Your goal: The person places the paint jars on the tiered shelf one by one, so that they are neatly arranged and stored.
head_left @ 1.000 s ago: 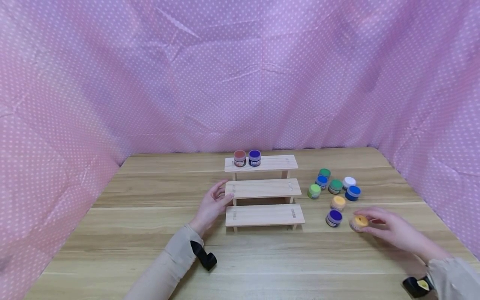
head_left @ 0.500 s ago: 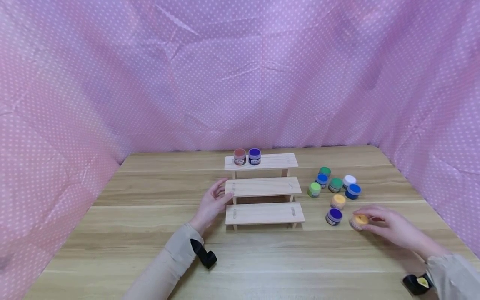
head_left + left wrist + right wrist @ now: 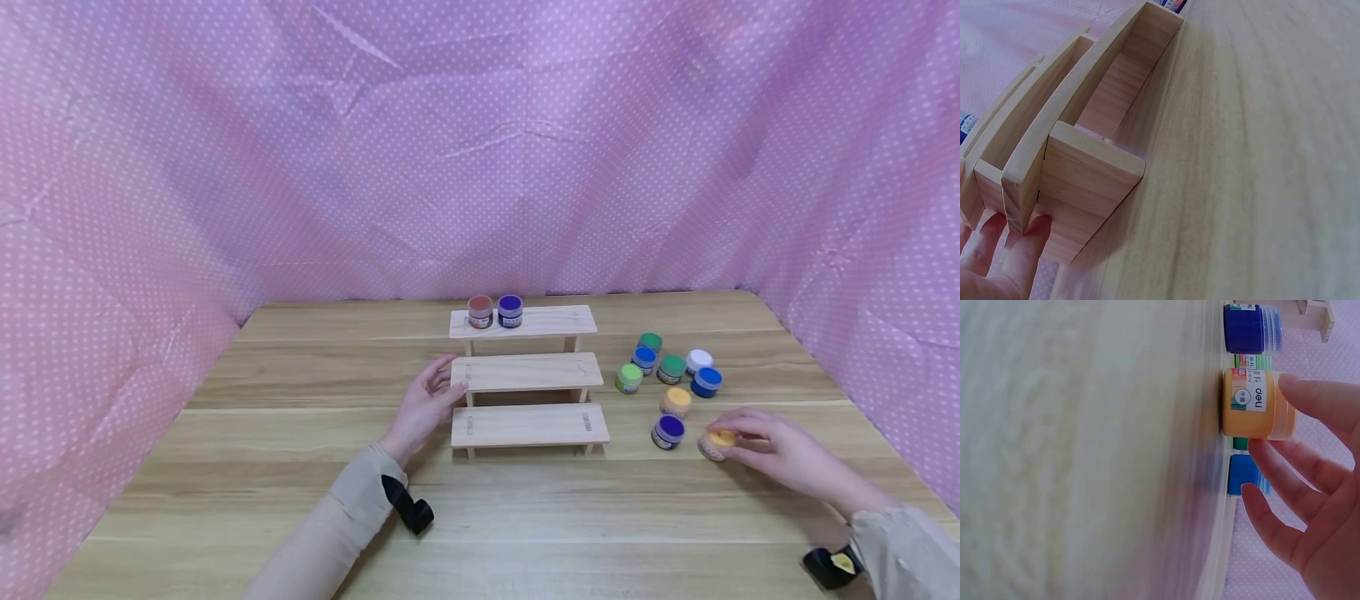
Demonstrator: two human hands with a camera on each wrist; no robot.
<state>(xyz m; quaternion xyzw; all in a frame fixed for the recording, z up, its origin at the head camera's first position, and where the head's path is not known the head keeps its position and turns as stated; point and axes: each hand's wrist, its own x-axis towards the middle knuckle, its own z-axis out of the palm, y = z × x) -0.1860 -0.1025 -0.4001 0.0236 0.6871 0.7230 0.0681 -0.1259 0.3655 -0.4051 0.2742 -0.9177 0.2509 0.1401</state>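
Note:
My right hand (image 3: 780,457) pinches an orange-yellow paint jar (image 3: 716,446) by its lid, thumb on one side and fingers on the other. In the right wrist view the jar (image 3: 1247,403) stands upright with its base right at the tabletop and its label showing. A dark purple jar (image 3: 667,432) stands just left of it. On the other side, my left hand (image 3: 422,408) holds the left end of a three-tier wooden stand (image 3: 527,372), the thumb on the middle shelf. The left wrist view shows fingertips against the stand's end (image 3: 1016,200).
A red-brown jar (image 3: 480,312) and a purple jar (image 3: 510,312) stand on the top shelf. Behind the held jar, another yellow jar (image 3: 677,402), a light green jar (image 3: 629,378), a white-lidded jar (image 3: 699,361) and several blue and green jars are grouped. Pink dotted cloth (image 3: 525,150) surrounds the table.
The held jar has shifted very slightly left, with the right hand still round its lid. The left hand keeps its place on the stand. The head view has tilted a little.

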